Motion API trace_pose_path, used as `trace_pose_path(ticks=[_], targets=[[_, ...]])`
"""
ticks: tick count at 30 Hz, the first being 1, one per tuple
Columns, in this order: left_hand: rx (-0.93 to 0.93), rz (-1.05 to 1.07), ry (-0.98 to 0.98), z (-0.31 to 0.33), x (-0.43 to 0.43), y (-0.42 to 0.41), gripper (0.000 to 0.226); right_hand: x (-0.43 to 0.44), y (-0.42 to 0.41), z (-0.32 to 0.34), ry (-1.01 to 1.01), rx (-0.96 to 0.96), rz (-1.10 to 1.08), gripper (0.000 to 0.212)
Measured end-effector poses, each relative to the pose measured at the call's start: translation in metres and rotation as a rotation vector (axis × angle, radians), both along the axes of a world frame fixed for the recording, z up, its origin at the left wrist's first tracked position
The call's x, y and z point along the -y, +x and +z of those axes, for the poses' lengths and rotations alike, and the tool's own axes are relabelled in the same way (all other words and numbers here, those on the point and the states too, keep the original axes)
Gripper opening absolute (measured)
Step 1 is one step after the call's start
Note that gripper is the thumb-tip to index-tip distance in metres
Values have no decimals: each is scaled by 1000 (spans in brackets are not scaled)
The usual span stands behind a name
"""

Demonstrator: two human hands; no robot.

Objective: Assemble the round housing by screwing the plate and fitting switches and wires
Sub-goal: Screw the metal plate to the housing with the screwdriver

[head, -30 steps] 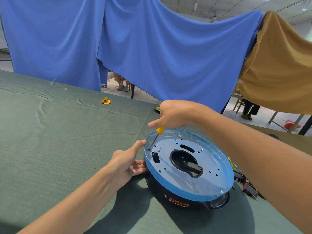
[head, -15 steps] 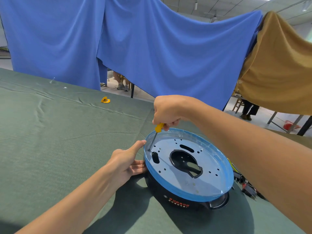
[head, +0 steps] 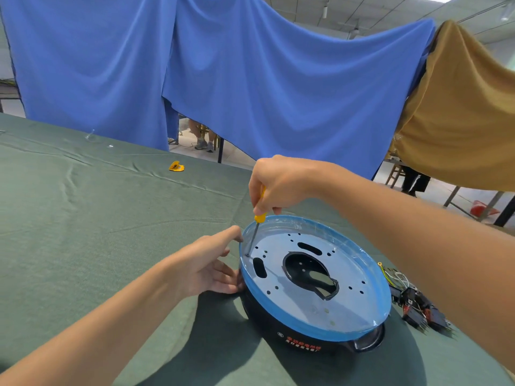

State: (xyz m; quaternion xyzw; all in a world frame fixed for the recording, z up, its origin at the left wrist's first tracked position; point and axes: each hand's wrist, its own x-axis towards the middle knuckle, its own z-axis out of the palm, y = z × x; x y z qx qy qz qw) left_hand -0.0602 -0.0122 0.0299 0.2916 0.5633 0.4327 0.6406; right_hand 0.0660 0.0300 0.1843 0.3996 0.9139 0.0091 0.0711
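A round black housing (head: 301, 339) lies on the green table, topped by a metal plate (head: 306, 299) under blue film with several holes and a black centre cut-out. My right hand (head: 281, 185) grips a yellow-handled screwdriver (head: 257, 222) from above. Its tip stands in a hole at the plate's left edge. My left hand (head: 207, 264) rests against the housing's left side, fingers straight, thumb up by the rim. Black switches with wires (head: 418, 307) lie on the table just right of the housing.
A green cloth covers the table (head: 83, 232). A small yellow part (head: 176, 166) lies far back, left of centre. Blue and brown sheets hang behind the table, with a person's legs and chairs beyond them.
My right hand has turned on the screwdriver, going from fingers spread sideways to a grip from above. The screwdriver tip stays in the same hole. My left hand has barely moved.
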Motion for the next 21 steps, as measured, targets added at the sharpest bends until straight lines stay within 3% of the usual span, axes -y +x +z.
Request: trace_pose_path(ticks=[8,12,17,21], targets=[[-302,-246,-99,13,-2,-13,53,2,-1,-2,-17,3,46,6],[-400,-345,-84,24,-4,-12,44,0,4,-5,-30,-33,43,8],[-524,-351,4,24,-4,-3,29,-2,8,-10,-75,-21,51,8],[-557,-284,47,19,0,-2,32,-1,9,-11,-157,-5,60,10]])
